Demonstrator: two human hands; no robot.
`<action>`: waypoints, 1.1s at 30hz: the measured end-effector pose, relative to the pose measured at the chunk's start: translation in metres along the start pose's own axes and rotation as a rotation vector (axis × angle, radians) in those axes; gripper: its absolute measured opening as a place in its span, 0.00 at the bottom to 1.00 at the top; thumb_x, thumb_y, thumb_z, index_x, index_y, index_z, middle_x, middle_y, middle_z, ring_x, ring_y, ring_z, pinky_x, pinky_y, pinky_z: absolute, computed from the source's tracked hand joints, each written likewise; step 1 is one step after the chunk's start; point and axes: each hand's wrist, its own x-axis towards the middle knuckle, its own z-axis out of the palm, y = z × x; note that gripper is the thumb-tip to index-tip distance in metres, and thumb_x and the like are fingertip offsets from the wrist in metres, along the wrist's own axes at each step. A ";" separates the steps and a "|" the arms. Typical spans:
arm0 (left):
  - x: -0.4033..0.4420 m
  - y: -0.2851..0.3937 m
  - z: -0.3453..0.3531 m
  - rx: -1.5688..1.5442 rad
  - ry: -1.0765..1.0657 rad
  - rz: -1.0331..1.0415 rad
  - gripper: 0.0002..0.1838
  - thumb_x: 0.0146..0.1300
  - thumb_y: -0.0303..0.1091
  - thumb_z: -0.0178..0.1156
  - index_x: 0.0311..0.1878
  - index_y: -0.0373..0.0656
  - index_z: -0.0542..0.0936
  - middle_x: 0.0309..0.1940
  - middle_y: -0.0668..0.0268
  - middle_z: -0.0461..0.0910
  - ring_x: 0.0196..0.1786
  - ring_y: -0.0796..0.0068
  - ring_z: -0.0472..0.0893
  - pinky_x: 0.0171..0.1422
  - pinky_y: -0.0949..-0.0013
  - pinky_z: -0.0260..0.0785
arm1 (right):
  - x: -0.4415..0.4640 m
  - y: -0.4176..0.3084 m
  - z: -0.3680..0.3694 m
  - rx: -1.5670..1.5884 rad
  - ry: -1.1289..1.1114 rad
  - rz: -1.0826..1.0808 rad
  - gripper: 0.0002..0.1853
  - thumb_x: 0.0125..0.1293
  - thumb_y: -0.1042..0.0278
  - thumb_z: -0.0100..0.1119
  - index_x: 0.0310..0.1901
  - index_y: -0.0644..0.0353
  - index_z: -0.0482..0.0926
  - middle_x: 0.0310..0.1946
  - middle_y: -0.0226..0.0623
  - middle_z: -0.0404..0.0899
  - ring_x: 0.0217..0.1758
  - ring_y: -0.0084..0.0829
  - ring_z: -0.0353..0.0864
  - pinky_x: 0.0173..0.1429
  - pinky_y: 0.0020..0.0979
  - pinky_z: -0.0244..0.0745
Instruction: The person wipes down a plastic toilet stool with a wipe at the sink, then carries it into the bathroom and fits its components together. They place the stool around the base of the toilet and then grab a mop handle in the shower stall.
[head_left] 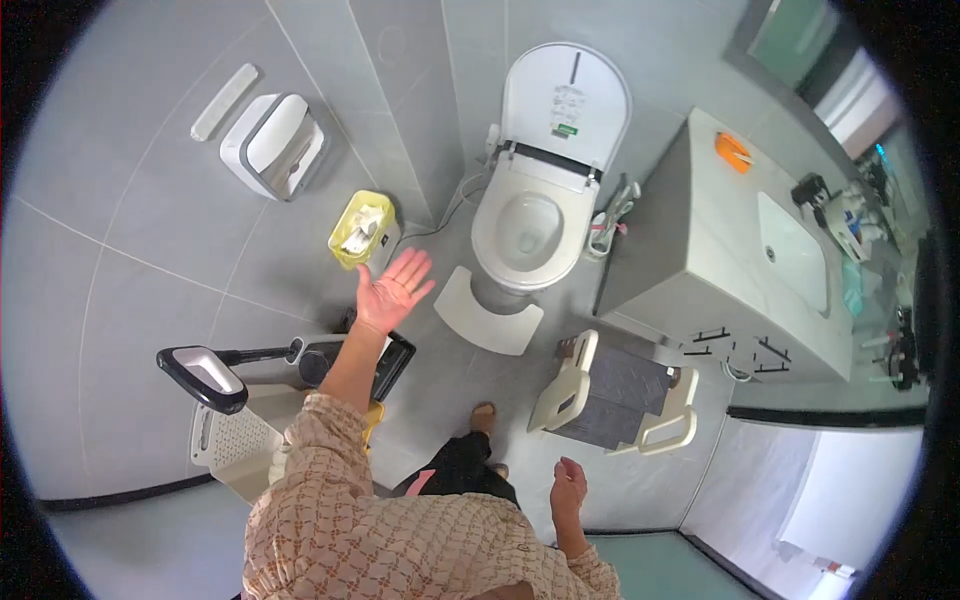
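My left hand (393, 290) is stretched out palm up with its fingers spread, and holds nothing. Just beyond its fingertips stands a small bin (385, 250) with a yellow liner and white waste inside. To the right of that hand is a white toilet (483, 235) with its lid raised. A white curved board (487, 318) lies in front of the toilet bowl. Low in the view, my right hand (568, 490) hangs beside my body, its fingers loosely bent and nothing visible in them. Nearest to it is a cream stool (560, 400) with a dark grey top.
A vanity (690, 240) with a sink (795, 250) and an orange item (733, 152) runs along the right. Brushes in a holder (600, 235) stand beside the toilet. At left are a paper dispenser (262, 145), a black-handled appliance (205, 378) and a cream perforated basket (235, 440).
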 end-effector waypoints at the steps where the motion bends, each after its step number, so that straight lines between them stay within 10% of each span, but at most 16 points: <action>1: -0.002 -0.012 0.013 -0.012 -0.050 -0.031 0.53 0.58 0.76 0.28 0.68 0.35 0.60 0.69 0.53 0.59 0.74 0.56 0.54 0.75 0.44 0.40 | -0.005 -0.001 -0.003 0.018 0.017 -0.009 0.13 0.63 0.67 0.58 0.46 0.64 0.78 0.37 0.37 0.80 0.40 0.27 0.78 0.48 0.28 0.72; 12: -0.012 -0.132 0.070 0.794 -0.278 -0.270 0.41 0.65 0.69 0.35 0.41 0.38 0.83 0.59 0.51 0.73 0.66 0.55 0.67 0.70 0.51 0.54 | -0.082 0.124 -0.057 0.338 0.352 0.017 0.07 0.63 0.71 0.56 0.41 0.63 0.78 0.31 0.28 0.77 0.33 0.20 0.74 0.39 0.23 0.70; 14: -0.004 -0.141 0.016 1.571 0.042 -0.079 0.24 0.67 0.54 0.51 0.41 0.39 0.81 0.56 0.61 0.77 0.61 0.66 0.72 0.67 0.54 0.57 | -0.101 0.148 -0.067 0.324 0.446 0.061 0.08 0.63 0.71 0.56 0.40 0.63 0.78 0.30 0.28 0.77 0.32 0.20 0.74 0.37 0.23 0.70; 16: -0.024 -0.119 -0.024 2.741 -0.218 -0.390 0.28 0.63 0.44 0.56 0.66 0.48 0.67 0.64 0.64 0.70 0.67 0.69 0.65 0.75 0.53 0.41 | -0.122 0.166 -0.073 0.364 0.501 0.095 0.07 0.62 0.71 0.56 0.40 0.63 0.79 0.29 0.29 0.78 0.32 0.20 0.74 0.37 0.23 0.71; 17: -0.037 -0.112 -0.056 2.843 -0.383 -0.526 0.27 0.63 0.45 0.56 0.65 0.48 0.68 0.63 0.64 0.70 0.66 0.67 0.66 0.73 0.54 0.45 | -0.131 0.171 -0.080 0.389 0.536 0.108 0.07 0.62 0.71 0.56 0.39 0.64 0.79 0.28 0.29 0.78 0.32 0.19 0.74 0.37 0.23 0.71; 23: -0.080 -0.127 -0.133 1.940 -0.457 -1.102 0.21 0.58 0.41 0.62 0.54 0.47 0.76 0.49 0.62 0.73 0.53 0.64 0.72 0.52 0.62 0.71 | -0.209 0.155 -0.106 0.287 0.763 0.377 0.15 0.61 0.56 0.56 0.41 0.58 0.81 0.37 0.40 0.83 0.43 0.34 0.82 0.49 0.32 0.73; 33: -0.080 -0.406 -0.017 1.908 -0.973 -1.328 0.12 0.65 0.37 0.56 0.50 0.44 0.76 0.35 0.69 0.80 0.33 0.79 0.80 0.33 0.75 0.71 | -0.301 0.173 -0.057 0.769 1.028 0.870 0.20 0.58 0.49 0.53 0.47 0.51 0.80 0.44 0.35 0.82 0.53 0.41 0.78 0.59 0.46 0.65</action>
